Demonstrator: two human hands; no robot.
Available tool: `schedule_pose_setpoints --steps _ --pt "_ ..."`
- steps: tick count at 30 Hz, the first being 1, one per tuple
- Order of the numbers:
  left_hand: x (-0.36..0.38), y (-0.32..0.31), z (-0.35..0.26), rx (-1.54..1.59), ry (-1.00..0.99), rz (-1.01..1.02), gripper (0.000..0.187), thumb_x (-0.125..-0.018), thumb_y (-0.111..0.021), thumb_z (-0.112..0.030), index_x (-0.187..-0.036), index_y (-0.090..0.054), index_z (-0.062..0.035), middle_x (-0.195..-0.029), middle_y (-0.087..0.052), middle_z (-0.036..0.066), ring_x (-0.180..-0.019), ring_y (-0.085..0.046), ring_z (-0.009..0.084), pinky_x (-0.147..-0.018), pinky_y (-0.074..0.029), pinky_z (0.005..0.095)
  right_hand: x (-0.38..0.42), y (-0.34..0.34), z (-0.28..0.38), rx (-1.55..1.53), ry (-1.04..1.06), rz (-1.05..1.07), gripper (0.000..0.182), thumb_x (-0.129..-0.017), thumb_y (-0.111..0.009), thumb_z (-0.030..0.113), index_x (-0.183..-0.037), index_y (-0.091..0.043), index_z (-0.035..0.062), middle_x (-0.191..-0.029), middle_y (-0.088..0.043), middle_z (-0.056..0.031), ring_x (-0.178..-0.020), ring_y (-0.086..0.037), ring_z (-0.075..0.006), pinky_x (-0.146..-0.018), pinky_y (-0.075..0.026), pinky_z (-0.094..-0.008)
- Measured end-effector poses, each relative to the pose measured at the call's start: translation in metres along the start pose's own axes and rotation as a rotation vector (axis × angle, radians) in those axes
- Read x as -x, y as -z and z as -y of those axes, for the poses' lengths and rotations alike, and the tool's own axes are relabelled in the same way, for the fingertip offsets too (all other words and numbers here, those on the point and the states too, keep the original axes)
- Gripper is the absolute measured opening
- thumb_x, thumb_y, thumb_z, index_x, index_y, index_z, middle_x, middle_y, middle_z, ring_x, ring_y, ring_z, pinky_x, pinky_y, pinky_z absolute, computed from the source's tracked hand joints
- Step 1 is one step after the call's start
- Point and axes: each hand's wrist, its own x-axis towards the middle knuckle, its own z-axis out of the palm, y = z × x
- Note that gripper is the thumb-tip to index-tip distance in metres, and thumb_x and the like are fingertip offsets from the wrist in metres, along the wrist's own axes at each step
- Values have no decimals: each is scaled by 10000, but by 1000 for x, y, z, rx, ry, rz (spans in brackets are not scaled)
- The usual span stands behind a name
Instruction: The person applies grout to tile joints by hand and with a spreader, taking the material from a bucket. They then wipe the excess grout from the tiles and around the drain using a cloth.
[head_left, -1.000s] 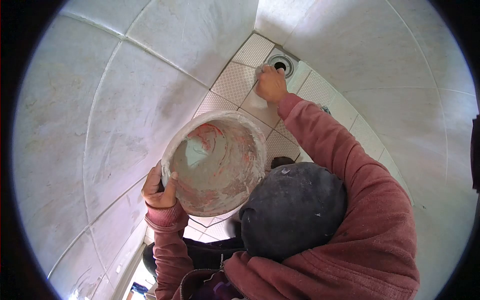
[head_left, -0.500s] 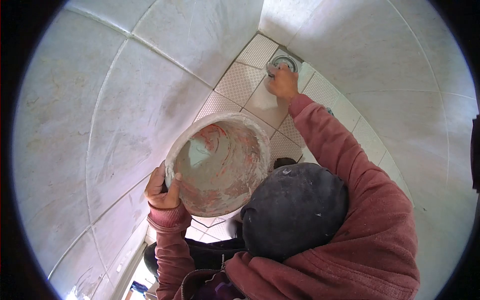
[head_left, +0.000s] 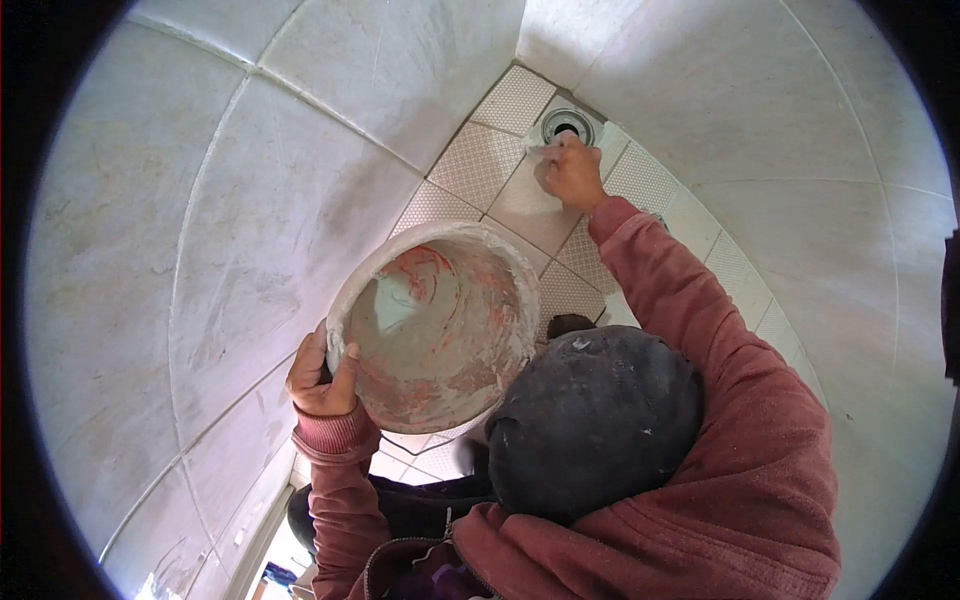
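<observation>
My left hand (head_left: 325,375) grips the rim of a bucket (head_left: 440,400), with its thumb inside the wall. The bucket leans with its mouth toward me; its inside is crusted with grey and reddish residue and pale at the bottom. My right hand (head_left: 575,175) reaches to the corner, its fingers pinched on a small whitish, see-through piece (head_left: 545,152) whose kind I cannot make out. That piece is at the near left edge of a round floor drain (head_left: 568,124), whose dark hole shows just past my fingertips.
Patterned and plain floor tiles (head_left: 478,158) run into the corner. Large grey tiled walls stand close on the left (head_left: 240,220) and right (head_left: 790,130). My bent knee (head_left: 595,425) in dark cloth sits between my arms, right of the bucket. A bright opening (head_left: 275,565) shows at lower left.
My right hand has drawn back slightly from the drain with the whitish piece, uncovering the dark hole. My left hand and the bucket have hardly shifted.
</observation>
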Motion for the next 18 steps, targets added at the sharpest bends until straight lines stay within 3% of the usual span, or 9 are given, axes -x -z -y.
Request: schedule_pose_setpoints --steps 4,6,9,12,15,18 --pt "-2 -1 -3 5 -15 12 371 -736 -621 31 -1106 -602 37 -873 -621 76 -786 -555 134 -737 -433 241 -6 11 14 169 -92 12 413 -705 -602 170 -1115 -638 213 -934 -535 -96 -901 -521 -251 -787 -310 -417" --pt "-1 0 -3 23 3 14 369 -739 -617 31 -1108 -602 36 -876 -621 76 -789 -556 134 -738 -433 241 -3 6 15 266 53 73 391 -713 -598 155 -1097 -649 207 -947 -542 -98 -913 -520 -248 -791 -306 -422" --pt "1 3 0 -28 -17 56 319 -802 -579 -7 -1114 -582 59 -977 -639 112 -873 -580 162 -804 -448 277 -2 6 16 105 44 32 381 -720 -596 161 -1094 -652 201 -941 -548 -92 -931 -516 -247 -793 -305 -425" --pt "0 2 1 1 -16 41 320 -803 -581 -9 -1115 -581 59 -976 -640 110 -870 -578 160 -804 -447 275 -9 1 9 208 -6 -86 382 -722 -596 167 -1099 -650 203 -934 -551 -86 -950 -511 -247 -804 -301 -421" --pt "0 2 1 -13 -38 49 317 -805 -581 -9 -1114 -581 60 -972 -640 106 -870 -577 158 -805 -446 274 -9 4 15 258 14 57 387 -725 -595 169 -1107 -648 205 -932 -555 -80 -949 -515 -249 -817 -298 -418" --pt "0 3 4 -31 -36 60 311 -806 -582 -9 -1108 -582 62 -973 -640 107 -872 -579 160 -811 -444 277 -3 7 14 69 48 3 379 -735 -590 169 -1108 -647 199 -926 -554 -78 -940 -517 -249 -826 -297 -413"
